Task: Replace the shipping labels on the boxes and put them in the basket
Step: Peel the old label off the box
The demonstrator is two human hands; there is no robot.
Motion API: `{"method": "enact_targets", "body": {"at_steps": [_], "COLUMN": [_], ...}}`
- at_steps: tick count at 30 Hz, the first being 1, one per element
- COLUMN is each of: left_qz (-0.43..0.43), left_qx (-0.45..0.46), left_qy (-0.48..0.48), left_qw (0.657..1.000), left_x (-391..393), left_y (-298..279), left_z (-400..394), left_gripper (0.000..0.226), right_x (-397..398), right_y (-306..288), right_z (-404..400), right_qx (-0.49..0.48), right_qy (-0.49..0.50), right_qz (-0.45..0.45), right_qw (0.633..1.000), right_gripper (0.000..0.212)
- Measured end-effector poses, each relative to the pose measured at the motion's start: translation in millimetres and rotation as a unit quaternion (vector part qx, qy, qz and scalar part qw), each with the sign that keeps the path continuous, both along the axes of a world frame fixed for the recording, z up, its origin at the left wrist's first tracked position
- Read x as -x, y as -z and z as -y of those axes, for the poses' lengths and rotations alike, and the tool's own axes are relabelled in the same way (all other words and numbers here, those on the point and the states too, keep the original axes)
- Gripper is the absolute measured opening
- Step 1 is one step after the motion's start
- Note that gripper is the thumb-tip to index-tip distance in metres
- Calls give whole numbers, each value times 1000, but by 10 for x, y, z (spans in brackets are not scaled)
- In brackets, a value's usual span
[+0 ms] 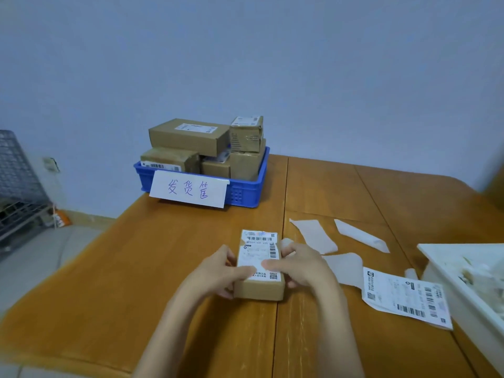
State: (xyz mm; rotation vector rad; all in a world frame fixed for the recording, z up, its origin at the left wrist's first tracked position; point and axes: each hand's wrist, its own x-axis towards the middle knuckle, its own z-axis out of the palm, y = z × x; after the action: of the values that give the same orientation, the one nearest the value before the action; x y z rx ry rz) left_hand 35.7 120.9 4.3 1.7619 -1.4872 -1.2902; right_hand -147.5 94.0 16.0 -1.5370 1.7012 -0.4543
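A small cardboard box [257,289] lies on the wooden table [136,268] in front of me, a white shipping label [259,252] on its top face. My left hand [218,271] grips the box's left side, thumb pressing on the label. From the other side my right hand [300,266] holds the box, its thumb also on the label. A blue basket [245,190] at the table's far edge holds several labelled cardboard boxes [191,136] and carries a handwritten paper sign [188,189].
A loose printed shipping label [406,297] lies to the right of the box. Three pieces of white backing paper [313,236] are scattered behind it. A white bin [441,271] with paper scraps stands at the right edge. A dark crate [16,181] sits on the floor at left.
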Motion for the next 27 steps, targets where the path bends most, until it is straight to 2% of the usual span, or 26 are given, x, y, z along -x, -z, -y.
{"method": "enact_targets", "body": {"at_steps": [2, 4, 8, 11, 13, 15, 16, 18, 19, 21, 23, 27], "left_qz": [39, 72, 88, 93, 90, 74, 69, 44, 15, -22, -11, 0], "left_qx": [-24, -36, -60, -89, -104, -62, -9, 100, 127, 145, 175, 190], "left_qy": [30, 50, 82, 110, 110, 64, 24, -38, -48, -56, -73, -91], "left_qw": [999, 996, 991, 986, 984, 993, 997, 993, 991, 988, 982, 978], "left_x": [-23, -21, 0, -32, -75, -93, -88, -51, -14, 67, 128, 247], "left_y": [53, 65, -12, -54, -38, 24, 78, 206, 266, 385, 499, 582], "left_z": [-87, -122, -123, -95, -72, -21, 13, 74, 91, 104, 105, 48], "left_gripper": [37, 37, 35, 48, 57, 55, 50, 39, 36, 34, 37, 41], "right_x": [-2, 5, 10, 24, 62, 110, 128, 122, 86, -36, -163, -270], "right_y": [43, 82, 30, -41, -68, -103, -105, -53, -7, 93, 208, 410], "right_z": [-116, -188, -238, -250, -269, -295, -294, -261, -236, -200, -181, -184], "right_qx": [-22, -35, -41, -72, -113, -133, -112, 7, 85, 207, 261, 263], "right_qy": [-9, -22, -39, -67, -91, -99, -89, -21, 19, 45, 2, -27], "right_qz": [-22, -41, -66, -62, -59, -84, -109, -129, -97, 15, 41, -39], "right_qw": [999, 998, 996, 993, 988, 983, 984, 991, 991, 977, 964, 964], "right_gripper": [41, 38, 32, 31, 31, 38, 46, 55, 49, 23, 11, 16]}}
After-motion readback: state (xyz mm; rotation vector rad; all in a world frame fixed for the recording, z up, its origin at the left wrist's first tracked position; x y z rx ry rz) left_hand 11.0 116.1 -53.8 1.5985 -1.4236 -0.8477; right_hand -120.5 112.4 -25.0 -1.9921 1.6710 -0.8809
